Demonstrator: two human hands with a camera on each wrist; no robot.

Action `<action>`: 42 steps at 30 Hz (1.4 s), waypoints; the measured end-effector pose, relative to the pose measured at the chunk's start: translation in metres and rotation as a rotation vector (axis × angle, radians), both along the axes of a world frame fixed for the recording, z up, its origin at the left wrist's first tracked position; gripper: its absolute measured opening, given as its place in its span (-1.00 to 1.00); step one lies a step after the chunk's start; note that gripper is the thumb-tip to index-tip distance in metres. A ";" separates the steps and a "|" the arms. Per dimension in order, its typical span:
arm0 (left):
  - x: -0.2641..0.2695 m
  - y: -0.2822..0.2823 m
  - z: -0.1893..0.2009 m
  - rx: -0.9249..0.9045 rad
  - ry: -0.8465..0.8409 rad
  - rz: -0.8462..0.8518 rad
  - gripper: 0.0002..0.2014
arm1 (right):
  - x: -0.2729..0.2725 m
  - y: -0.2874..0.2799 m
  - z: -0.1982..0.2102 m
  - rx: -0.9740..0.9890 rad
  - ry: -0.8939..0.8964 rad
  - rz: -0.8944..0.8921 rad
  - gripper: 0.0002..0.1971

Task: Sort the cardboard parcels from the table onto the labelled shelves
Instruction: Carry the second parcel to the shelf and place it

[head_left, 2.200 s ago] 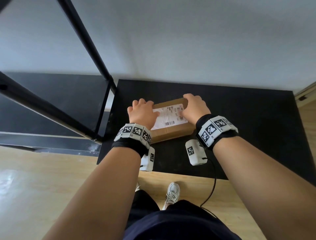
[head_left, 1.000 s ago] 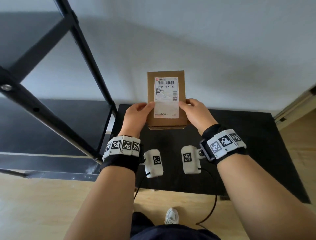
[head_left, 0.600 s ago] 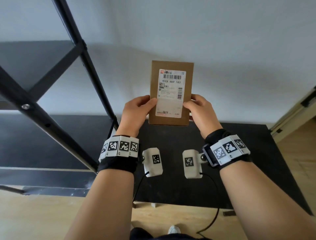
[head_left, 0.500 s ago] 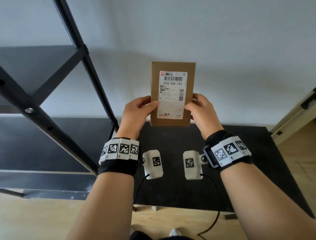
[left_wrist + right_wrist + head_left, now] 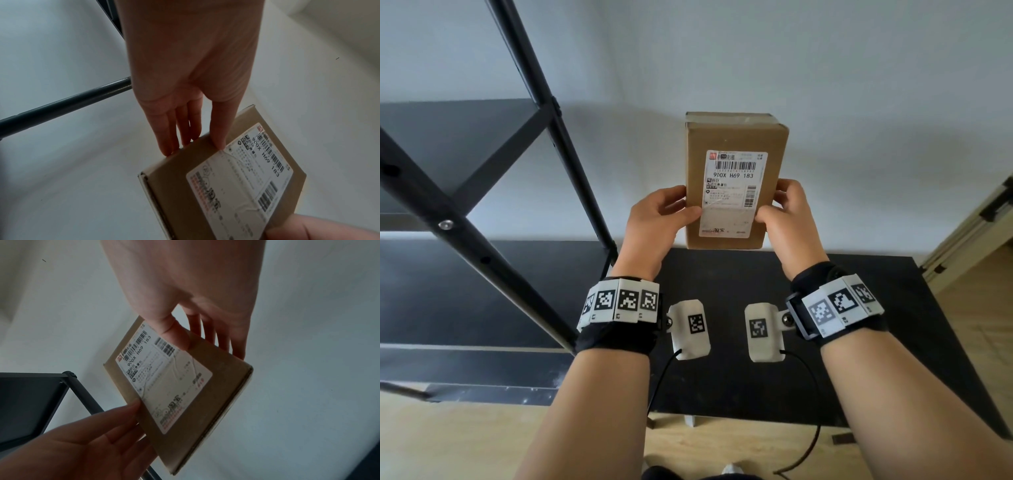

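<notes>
A flat brown cardboard parcel with a white shipping label reading "900X H69 183" is held upright in the air above the black table. My left hand pinches its left edge, thumb on the label side and fingers behind. My right hand pinches the right edge the same way. In the left wrist view the parcel sits under the left hand's fingertips. In the right wrist view the right thumb presses the parcel near the label.
A black metal shelf rack stands to the left, its shelf boards and lower shelf bare where visible. A white wall is behind the parcel. A pale door frame is at the right. Wooden floor lies below.
The parcel was lifted off the black table, turned upright with its label facing me, and then tipped slightly so its top face shows. Both hands kept hold of its sides.
</notes>
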State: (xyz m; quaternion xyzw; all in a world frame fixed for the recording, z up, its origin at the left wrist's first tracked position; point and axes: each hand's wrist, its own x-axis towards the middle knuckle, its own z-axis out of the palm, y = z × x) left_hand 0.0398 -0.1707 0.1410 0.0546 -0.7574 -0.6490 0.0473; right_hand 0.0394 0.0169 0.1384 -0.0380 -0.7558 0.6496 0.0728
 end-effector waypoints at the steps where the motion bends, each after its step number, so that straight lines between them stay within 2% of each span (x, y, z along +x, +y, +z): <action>1: 0.000 0.001 0.000 -0.005 0.001 -0.001 -0.54 | 0.000 0.000 0.000 0.000 -0.002 -0.003 -0.67; 16: 0.000 0.015 0.002 -0.020 -0.016 0.059 -0.59 | 0.000 0.005 -0.001 0.063 -0.089 -0.018 -0.69; 20: 0.002 0.019 0.001 -0.059 -0.029 0.046 -0.59 | 0.001 0.007 0.000 0.101 -0.101 -0.019 -0.63; 24: 0.006 0.020 0.002 -0.091 -0.049 0.041 -0.62 | 0.002 0.007 -0.002 0.124 -0.103 0.034 -0.76; 26: 0.010 0.019 0.001 -0.101 -0.065 0.048 -0.60 | 0.005 0.005 -0.002 0.117 -0.109 0.054 -0.72; 29: 0.020 0.012 -0.004 -0.112 -0.092 0.060 -0.59 | 0.008 -0.003 -0.005 0.112 -0.140 0.068 -0.65; 33: 0.034 -0.003 -0.012 -0.092 -0.137 0.091 -0.58 | 0.013 -0.018 -0.008 0.125 -0.166 0.108 -0.67; 38: 0.060 -0.031 -0.015 -0.083 -0.186 0.112 -0.40 | 0.030 -0.049 -0.012 0.152 -0.197 0.118 -0.52; 42: 0.093 -0.053 -0.016 -0.053 -0.181 0.119 -0.53 | 0.055 -0.078 -0.017 0.219 -0.229 0.155 -0.55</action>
